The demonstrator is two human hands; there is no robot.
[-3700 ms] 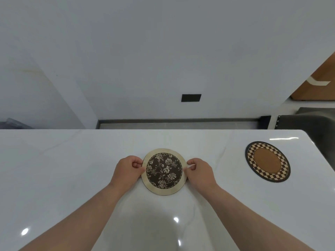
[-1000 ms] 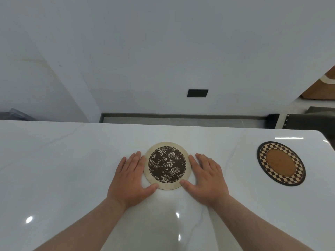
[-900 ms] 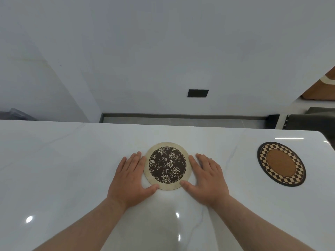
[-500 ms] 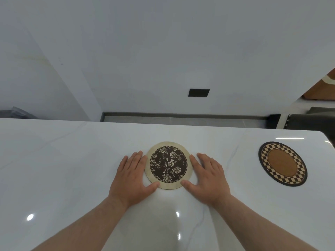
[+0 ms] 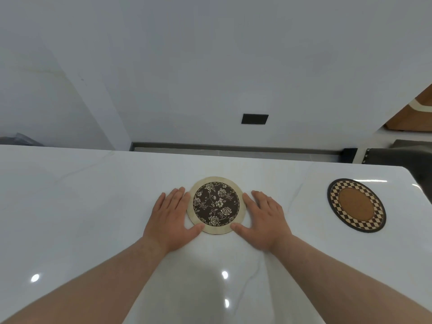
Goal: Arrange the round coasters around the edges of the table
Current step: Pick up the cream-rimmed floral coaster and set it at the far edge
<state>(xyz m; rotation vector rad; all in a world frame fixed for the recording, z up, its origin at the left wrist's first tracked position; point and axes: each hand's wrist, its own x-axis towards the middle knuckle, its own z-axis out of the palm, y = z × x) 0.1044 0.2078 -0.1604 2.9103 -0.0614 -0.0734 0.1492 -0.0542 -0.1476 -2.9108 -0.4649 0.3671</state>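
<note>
A round coaster with a dark floral centre and a pale rim lies flat on the white marble table, near its far edge. My left hand rests palm down against the coaster's left side, fingers spread, thumb at its near rim. My right hand lies the same way against its right side. Neither hand grips it. A second round coaster, with a checkered ring and a brown centre, lies near the table's right corner.
The table's far edge runs just behind the floral coaster, with a grey floor strip and a white wall beyond. A dark chair stands past the right corner. Ceiling lights glare off the near tabletop.
Earlier, both hands pinched the floral coaster's rim with curled fingers. They now lie flat and spread beside it. Over the last second nothing moved except a slight camera shift.
</note>
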